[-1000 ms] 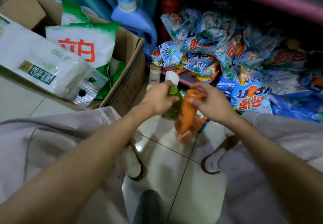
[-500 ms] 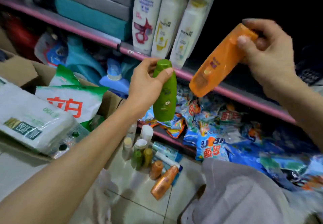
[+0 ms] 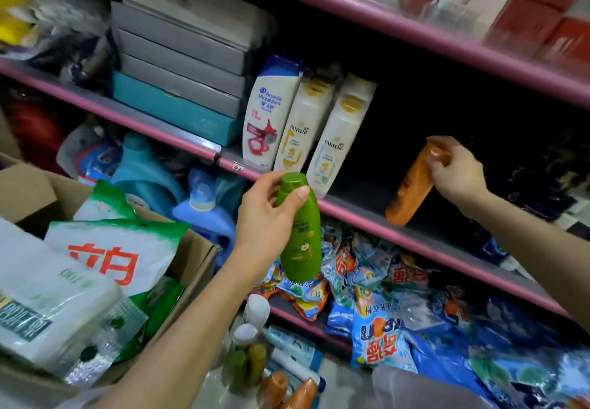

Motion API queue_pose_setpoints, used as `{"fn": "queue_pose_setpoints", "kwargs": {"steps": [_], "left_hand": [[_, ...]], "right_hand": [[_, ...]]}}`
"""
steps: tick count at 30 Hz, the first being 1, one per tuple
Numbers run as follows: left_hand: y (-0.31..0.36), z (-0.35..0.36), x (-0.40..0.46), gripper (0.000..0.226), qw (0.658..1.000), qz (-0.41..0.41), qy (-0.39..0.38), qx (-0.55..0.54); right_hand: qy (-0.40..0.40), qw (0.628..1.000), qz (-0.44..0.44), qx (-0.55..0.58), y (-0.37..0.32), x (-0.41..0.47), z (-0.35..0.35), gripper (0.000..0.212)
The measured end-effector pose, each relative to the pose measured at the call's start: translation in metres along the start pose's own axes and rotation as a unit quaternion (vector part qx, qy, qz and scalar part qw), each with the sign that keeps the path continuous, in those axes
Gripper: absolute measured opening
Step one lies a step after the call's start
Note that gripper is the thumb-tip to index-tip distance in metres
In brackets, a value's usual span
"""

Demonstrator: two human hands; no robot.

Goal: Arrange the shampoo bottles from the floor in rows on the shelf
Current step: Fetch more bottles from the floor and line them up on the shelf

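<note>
Shampoo goes up two bottles at a time: the right hand (image 3: 455,170) grips the cap end of a slim orange plastic bottle (image 3: 410,185), its base touching the grey pink-edged shelf (image 3: 360,213), tilted. The left hand (image 3: 268,213) clasps a green plastic bottle (image 3: 301,236) below the shelf edge. Best to stand the orange one upright, well clear of the three white shampoo bottles (image 3: 303,124), leaving room for a row. More small bottles (image 3: 255,364) wait on the floor.
</note>
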State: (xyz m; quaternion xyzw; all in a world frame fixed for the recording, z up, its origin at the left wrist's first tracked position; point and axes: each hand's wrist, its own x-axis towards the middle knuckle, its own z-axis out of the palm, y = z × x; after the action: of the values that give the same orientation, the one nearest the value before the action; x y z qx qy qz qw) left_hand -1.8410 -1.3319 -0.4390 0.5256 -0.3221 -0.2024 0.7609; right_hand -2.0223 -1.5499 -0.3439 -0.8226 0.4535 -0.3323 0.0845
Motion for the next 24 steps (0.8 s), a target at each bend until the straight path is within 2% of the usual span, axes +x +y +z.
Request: {"fn": "queue_pose_setpoints", "kwargs": {"steps": [3,5,7,8,9,10,11,12,13,18,21,24], "left_hand": [[0.001,0.002,0.0,0.022,1.0,-0.002,-0.01,0.017],[0.003,0.003,-0.001,0.027,0.999,0.012,-0.023,0.026],[0.005,0.004,-0.004,0.033,0.998,0.03,-0.05,0.023],[0.006,0.005,-0.006,0.034,0.997,0.034,-0.066,0.017],[0.006,0.006,-0.007,0.034,0.996,0.038,-0.078,0.016],[0.006,0.008,-0.008,0.033,0.995,0.045,-0.083,0.015],[0.006,0.01,-0.009,0.031,0.995,0.052,-0.08,0.009],[0.006,0.013,-0.011,0.028,0.996,0.054,-0.071,-0.004],[0.005,0.016,-0.012,0.026,0.997,0.05,-0.057,-0.021],[0.0,0.025,-0.017,0.017,0.998,0.025,-0.01,-0.051],[0.0,0.027,-0.016,0.017,0.998,0.025,-0.009,-0.052],[-0.003,0.03,-0.014,0.016,0.998,0.038,-0.043,-0.026]], "right_hand": [[-0.043,0.998,0.029,-0.041,-0.002,0.0,-0.005,0.049],[-0.032,0.992,0.025,-0.116,-0.012,-0.008,-0.003,0.062],[0.025,0.988,-0.088,-0.127,-0.028,-0.032,0.003,0.064],[0.012,0.985,-0.147,-0.091,-0.034,-0.048,0.008,0.059],[-0.048,0.982,-0.178,-0.035,-0.041,-0.068,0.013,0.056],[-0.144,0.975,-0.164,0.035,-0.05,-0.091,0.019,0.056],[-0.249,0.955,-0.12,0.11,-0.059,-0.113,0.027,0.058],[-0.318,0.928,-0.08,0.175,-0.065,-0.131,0.036,0.061],[-0.347,0.911,-0.048,0.22,-0.068,-0.143,0.047,0.062],[-0.31,0.905,0.017,0.292,-0.077,-0.159,0.069,0.034],[-0.304,0.91,0.023,0.283,-0.078,-0.159,0.068,0.033],[-0.297,0.912,0.04,0.28,-0.073,-0.157,0.066,0.034]]}}
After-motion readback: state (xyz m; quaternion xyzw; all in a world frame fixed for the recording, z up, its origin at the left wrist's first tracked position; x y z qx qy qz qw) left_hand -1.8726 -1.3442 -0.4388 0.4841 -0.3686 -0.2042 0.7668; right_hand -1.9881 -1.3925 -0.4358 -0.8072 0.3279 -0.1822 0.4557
